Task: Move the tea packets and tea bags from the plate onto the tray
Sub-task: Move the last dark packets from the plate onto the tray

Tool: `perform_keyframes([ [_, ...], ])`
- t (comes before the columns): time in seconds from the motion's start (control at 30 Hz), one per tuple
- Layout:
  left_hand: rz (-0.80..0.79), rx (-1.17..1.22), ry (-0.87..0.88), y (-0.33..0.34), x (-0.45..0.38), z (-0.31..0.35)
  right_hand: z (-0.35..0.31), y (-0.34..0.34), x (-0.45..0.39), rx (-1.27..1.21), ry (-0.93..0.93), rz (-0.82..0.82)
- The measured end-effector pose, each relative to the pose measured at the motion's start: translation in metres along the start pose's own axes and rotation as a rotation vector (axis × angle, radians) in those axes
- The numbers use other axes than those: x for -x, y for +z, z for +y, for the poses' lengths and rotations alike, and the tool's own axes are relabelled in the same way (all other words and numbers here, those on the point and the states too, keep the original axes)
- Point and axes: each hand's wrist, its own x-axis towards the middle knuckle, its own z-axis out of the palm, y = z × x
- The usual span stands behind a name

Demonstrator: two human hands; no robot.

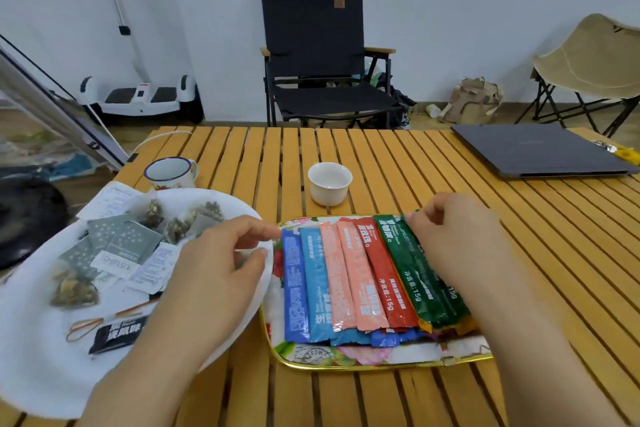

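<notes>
Left hand (pixel 221 263): fingers loosely curved, index tip touching the top end of the blue stick (pixel 294 288) at the tray's left edge; thumb hovers over the plate rim. Holds nothing that can be made out.

Right hand (pixel 457 239): fingers curled down onto the top end of the green sticks (pixel 415 274) at the right of the row. A pinch looks likely, but the fingertips hide the contact; cannot tell if it grips or only presses.

Tray (pixel 346 359): floral, gold-rimmed, on the tabletop (pixel 519 236) directly ahead. Stick packets lie side by side on it, left to right: blue, light blue (pixel 317 288), two pink (pixel 349 281), red (pixel 384 277), green. More packet ends show beneath the row at its near edge.

Plate (pixel 45 374): white, just left of the tray, rims near or touching. On it: grey sachets (pixel 117 239), mesh tea bags (pixel 72 288) with dried leaves, white paper tags (pixel 152 267), a black packet (pixel 117 333), a rubber band (pixel 83 326).

Beyond: enamel mug (pixel 171 173) behind the plate, white cup (pixel 329 182) behind the tray, closed laptop (pixel 540 151) far right.
</notes>
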Motion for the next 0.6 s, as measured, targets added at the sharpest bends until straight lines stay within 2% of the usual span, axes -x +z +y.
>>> perform_keyframes([
  [0.1, -0.008, -0.058, -0.092, -0.030, 0.009, -0.018, -0.038, 0.032, 0.027, 0.078, -0.266, -0.032],
  [0.23, -0.133, -0.189, -0.306, -0.052, 0.019, -0.044, -0.076, 0.083, 0.061, 0.075, -0.559, -0.251],
  [0.33, -0.192, -0.322, -0.373, -0.063, 0.021, -0.060, -0.090, 0.115, 0.076, 0.198, -0.746, -0.315],
  [0.47, -0.247, -0.333, -0.414, -0.072, 0.021, -0.077, -0.091, 0.139, 0.083, 0.319, -0.796, -0.406],
  [0.6, -0.229, -0.318, -0.434, -0.083, 0.021, -0.089, -0.086, 0.153, 0.074, 0.316, -0.782, -0.396],
])
